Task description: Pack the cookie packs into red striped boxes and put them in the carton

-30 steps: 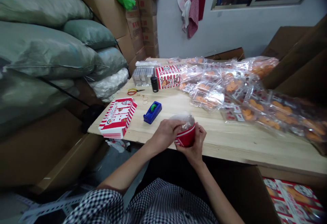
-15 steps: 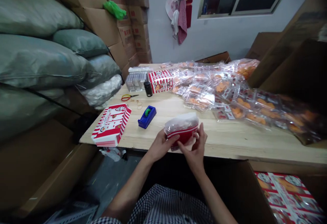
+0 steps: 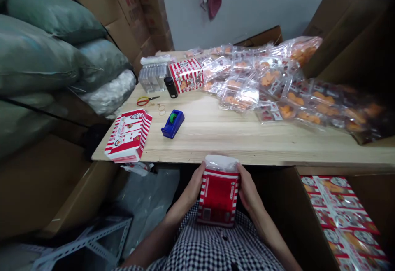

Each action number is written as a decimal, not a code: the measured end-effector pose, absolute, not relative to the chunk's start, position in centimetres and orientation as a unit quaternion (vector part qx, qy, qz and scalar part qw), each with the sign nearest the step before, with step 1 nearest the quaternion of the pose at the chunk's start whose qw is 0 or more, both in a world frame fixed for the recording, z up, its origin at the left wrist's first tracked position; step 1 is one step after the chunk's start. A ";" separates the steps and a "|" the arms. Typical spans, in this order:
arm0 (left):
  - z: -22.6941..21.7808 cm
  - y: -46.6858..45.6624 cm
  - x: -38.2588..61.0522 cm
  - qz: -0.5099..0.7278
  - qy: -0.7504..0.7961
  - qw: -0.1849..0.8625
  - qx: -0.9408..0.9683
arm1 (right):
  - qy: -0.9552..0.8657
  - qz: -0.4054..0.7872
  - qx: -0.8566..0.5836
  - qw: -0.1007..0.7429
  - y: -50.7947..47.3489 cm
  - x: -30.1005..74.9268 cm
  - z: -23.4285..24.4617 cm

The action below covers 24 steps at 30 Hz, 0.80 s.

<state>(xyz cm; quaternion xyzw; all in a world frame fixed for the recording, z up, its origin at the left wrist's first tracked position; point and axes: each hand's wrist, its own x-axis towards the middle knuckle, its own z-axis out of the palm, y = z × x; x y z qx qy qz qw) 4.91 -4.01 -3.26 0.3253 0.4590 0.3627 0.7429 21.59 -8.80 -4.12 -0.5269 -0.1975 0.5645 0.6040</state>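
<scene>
Head view: the biggest things I see are the grey-green sacks (image 3: 46,57), heaped to the left of the wooden table (image 3: 247,139). On the table's far right half lies a long spread of clear packets (image 3: 277,85) with orange pieces inside. Below the table's near right corner an open carton (image 3: 339,205) shows printed red and white packs. On the table's near left corner sits a flat stack of striped sleeves (image 3: 128,135).

Just off the table's near edge, over the checked shirt in my lap, is the red striped box (image 3: 219,197), standing upright with a clear bag (image 3: 221,162) bulging from its open top. Both forearms come up from the bottom and angle inward. The left hand (image 3: 194,184) presses the box's left side, palm flat to it, thumb near the top edge. The right hand (image 3: 248,188) mirrors it on the right side. The fingers of both are closed round the box and reach behind it, where I cannot see their tips.

Smaller things on the table's left part: a blue tape dispenser (image 3: 173,123), a black bottle (image 3: 170,87) further back, red-handled scissors (image 3: 146,100)
</scene>
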 end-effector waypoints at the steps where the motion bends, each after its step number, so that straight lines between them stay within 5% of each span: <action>1: -3.5 -3.9 4.9 0.371 0.476 0.721 0.341 | -0.183 0.583 -0.517 0.600 -8.8 21.4 -3.9; 7: -3.6 -2.7 5.4 0.379 0.497 0.687 0.371 | -0.146 0.620 -0.490 0.595 -8.1 20.6 -3.1; 24: -2.4 -1.8 5.3 0.317 0.413 0.811 0.267 | -0.067 0.619 -0.506 0.597 -6.8 22.3 -5.3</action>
